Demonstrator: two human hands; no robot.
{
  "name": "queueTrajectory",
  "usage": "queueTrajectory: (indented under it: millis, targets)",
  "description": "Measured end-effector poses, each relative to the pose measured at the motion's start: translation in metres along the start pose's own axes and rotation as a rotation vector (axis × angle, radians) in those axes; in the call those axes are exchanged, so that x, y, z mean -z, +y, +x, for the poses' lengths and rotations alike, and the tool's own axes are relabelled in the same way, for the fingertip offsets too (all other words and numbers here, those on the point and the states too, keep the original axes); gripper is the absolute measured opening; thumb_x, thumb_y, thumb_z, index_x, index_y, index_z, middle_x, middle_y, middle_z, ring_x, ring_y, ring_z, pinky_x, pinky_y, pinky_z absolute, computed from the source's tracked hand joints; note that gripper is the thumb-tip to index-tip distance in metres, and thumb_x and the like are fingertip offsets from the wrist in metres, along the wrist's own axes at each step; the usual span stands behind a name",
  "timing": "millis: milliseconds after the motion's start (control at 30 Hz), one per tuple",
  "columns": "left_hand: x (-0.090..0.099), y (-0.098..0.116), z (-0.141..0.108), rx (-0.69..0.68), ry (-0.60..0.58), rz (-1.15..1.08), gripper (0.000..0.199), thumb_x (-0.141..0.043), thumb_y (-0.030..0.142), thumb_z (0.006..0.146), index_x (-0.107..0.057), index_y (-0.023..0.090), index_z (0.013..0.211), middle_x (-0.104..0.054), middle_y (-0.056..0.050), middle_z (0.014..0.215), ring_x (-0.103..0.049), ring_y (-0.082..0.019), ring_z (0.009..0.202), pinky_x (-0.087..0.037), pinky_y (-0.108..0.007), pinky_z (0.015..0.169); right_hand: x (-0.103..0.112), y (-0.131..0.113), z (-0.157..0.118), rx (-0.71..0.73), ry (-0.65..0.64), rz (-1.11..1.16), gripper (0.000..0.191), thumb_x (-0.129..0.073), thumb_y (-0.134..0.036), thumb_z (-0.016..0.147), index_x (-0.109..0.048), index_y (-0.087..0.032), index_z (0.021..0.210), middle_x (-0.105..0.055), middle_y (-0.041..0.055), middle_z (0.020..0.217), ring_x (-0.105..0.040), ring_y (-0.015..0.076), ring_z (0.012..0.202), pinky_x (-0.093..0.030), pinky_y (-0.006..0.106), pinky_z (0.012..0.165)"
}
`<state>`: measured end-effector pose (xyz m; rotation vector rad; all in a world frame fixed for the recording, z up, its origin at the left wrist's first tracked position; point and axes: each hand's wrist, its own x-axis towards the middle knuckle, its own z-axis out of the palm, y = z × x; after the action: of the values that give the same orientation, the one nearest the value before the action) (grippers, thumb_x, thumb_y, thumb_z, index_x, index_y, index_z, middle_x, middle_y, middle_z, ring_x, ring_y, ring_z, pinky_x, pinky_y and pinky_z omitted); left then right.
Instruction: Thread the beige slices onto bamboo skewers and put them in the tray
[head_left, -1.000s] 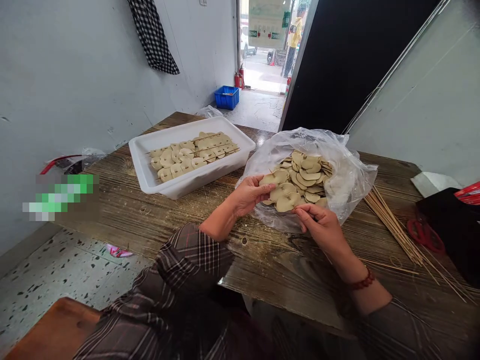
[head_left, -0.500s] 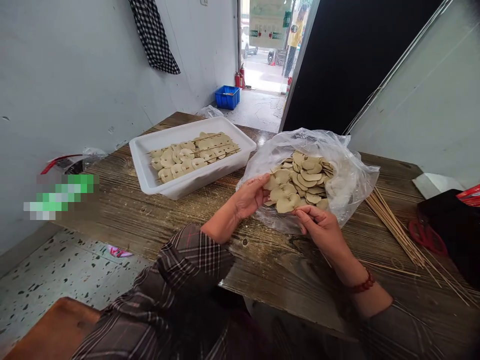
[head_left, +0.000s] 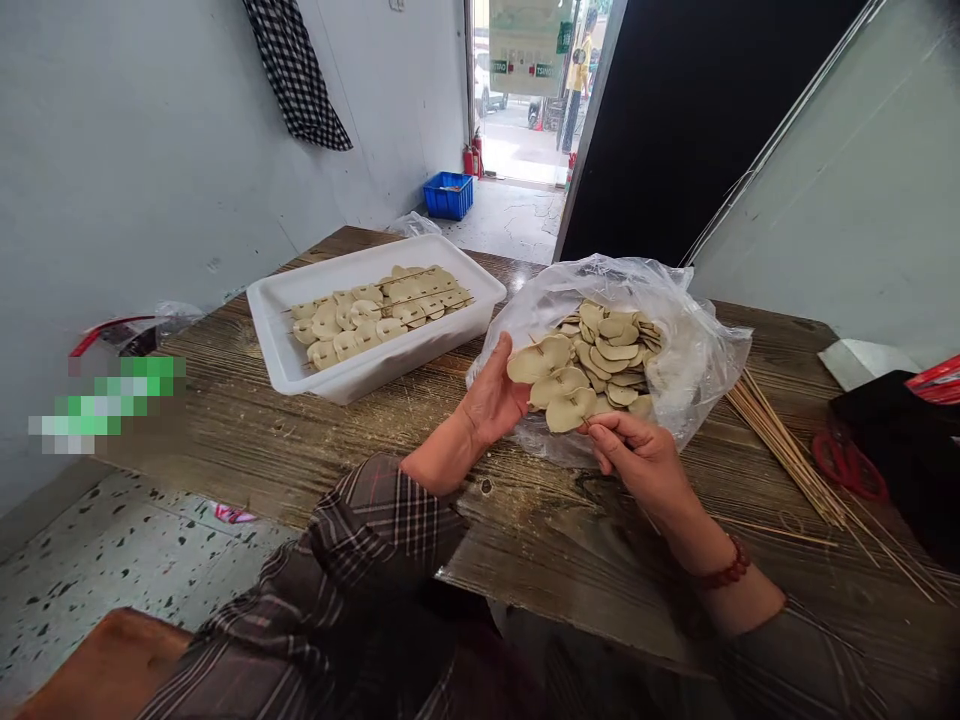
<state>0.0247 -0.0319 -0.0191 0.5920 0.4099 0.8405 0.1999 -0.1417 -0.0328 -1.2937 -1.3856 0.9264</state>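
Observation:
My right hand [head_left: 637,455] pinches a thin bamboo skewer at its near end. Threaded along it are three pale beige, flat round slices [head_left: 570,409], perhaps a bean-curd or dough food, held tilted over the table. At the far end of the skewer is my left hand [head_left: 495,395], its thumb raised apart from the slices and its other fingers partly hidden behind them. Beyond the hands, a clear plastic bag [head_left: 690,330] lies open around a heap of loose slices [head_left: 619,345]. To the left stands a white tray [head_left: 352,385] with several skewered slices [head_left: 367,312].
Loose bamboo skewers [head_left: 787,455] lie on the wooden table [head_left: 360,450] at right, near red-handled scissors [head_left: 847,465] and a black bag or cloth [head_left: 885,430]. A blue crate [head_left: 448,197] sits on the floor by the doorway. A wooden stool [head_left: 112,660] is at lower left.
My left thumb has come off the far slice and the hand has opened and shifted slightly left. The skewered slices show more fully. My right hand keeps its pinch.

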Motion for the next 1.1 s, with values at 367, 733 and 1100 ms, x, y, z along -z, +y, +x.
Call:
queueTrajectory:
  millis: [367,733,1100]
  targets:
    - [-0.006,-0.001,-0.003,-0.080,-0.016,0.105,0.031,-0.062,0.024,0.086,-0.066,0.008,0.112,-0.073,-0.015,0.106,-0.069,-0.024,0.100,-0.054,-0.034,0.091,-0.003,0.006,0.002,0.010,-0.012,-0.219,0.029,-0.058,-0.039,0.088,-0.073,-0.015,0.092,-0.056,-0.0022,0.054,-0.050,0.0114,0.049,-0.037,0.024,0.051]
    - [-0.008,0.002,-0.005,-0.153,0.063,0.127,0.024,-0.069,0.025,0.081,-0.070,0.011,0.100,-0.074,-0.012,0.103,-0.070,-0.022,0.096,-0.056,-0.034,0.086,-0.004,0.009,0.003,0.028,-0.005,-0.297,0.032,-0.056,-0.040,0.087,-0.076,-0.018,0.099,-0.058,0.0005,0.053,-0.053,0.0151,0.050,-0.038,0.025,0.046]
    - [-0.011,-0.005,-0.006,-0.136,0.078,0.103,0.026,-0.069,0.023,0.080,-0.068,0.012,0.104,-0.074,-0.011,0.103,-0.070,-0.020,0.091,-0.056,-0.036,0.087,-0.005,0.009,0.003,0.031,0.032,-0.278,0.029,-0.057,-0.040,0.087,-0.076,-0.019,0.096,-0.060,0.0016,0.054,-0.057,0.0169,0.053,-0.041,0.026,0.046]
